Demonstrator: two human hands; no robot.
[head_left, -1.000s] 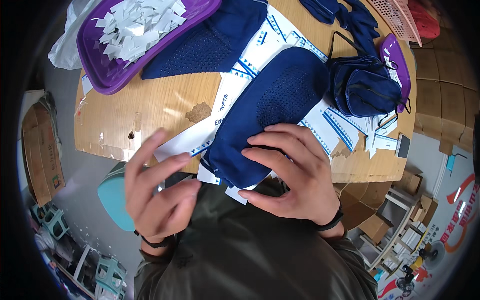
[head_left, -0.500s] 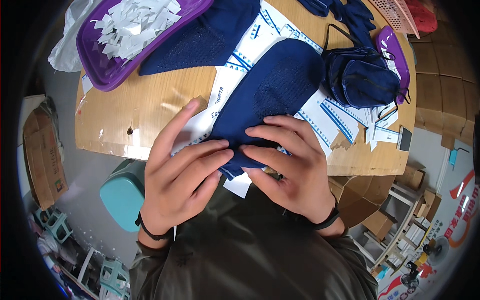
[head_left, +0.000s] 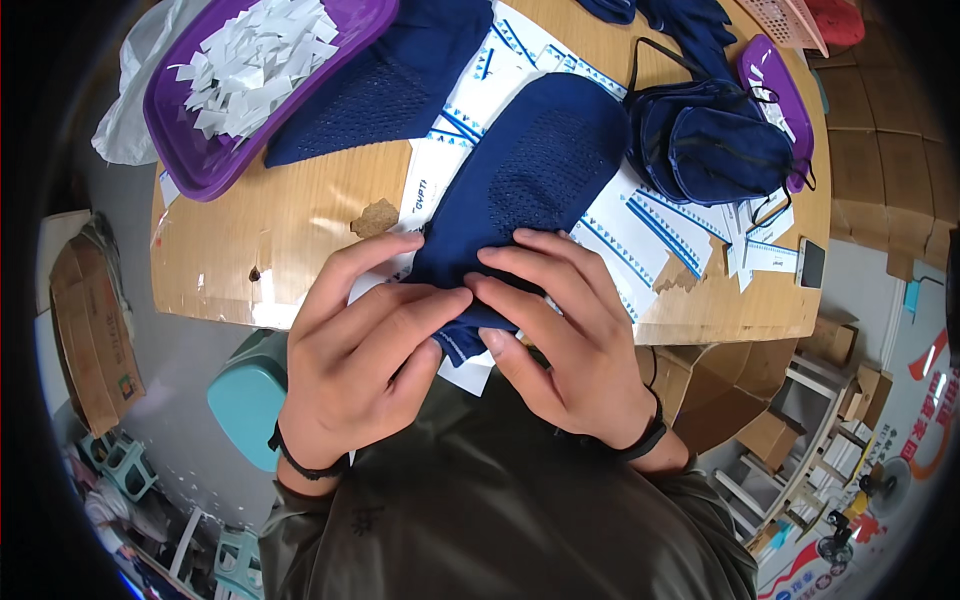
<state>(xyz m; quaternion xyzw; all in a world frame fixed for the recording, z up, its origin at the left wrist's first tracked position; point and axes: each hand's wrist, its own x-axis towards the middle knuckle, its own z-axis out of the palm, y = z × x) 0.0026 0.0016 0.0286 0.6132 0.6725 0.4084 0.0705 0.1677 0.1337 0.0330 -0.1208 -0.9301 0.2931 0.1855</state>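
Observation:
A navy sock (head_left: pixel 540 150) with a dotted sole lies slanted on the table in front of me, its toe pointing up and right. My left hand (head_left: pixel 365 350) pinches the cuff end from the left, thumb beneath and fingers on top. From the other side my right hand (head_left: pixel 580 345) grips the same end, its fingertips almost meeting the left ones. The cuff looks bunched, with a pale stitched edge under my thumbs; what the fingertips press is partly hidden. A white paper slip (head_left: pixel 468 378) sticks out below the cuff. Another navy dotted piece (head_left: pixel 370 105) lies to the upper left.
A purple tray (head_left: pixel 205 180) heaped with white slips (head_left: pixel 260 70) stands at upper left. White printed sheets (head_left: pixel 620 245) spread under the sock. To the right are stacked navy pouch-like pieces with black cords (head_left: pixel 725 150), a second purple tray (head_left: pixel 803 150) and a phone (head_left: pixel 812 262).
My left fingers have drawn lower and closer around the cuff, the index finger curling in. The cuff is more bunched. The table's things have shifted slightly left in view.

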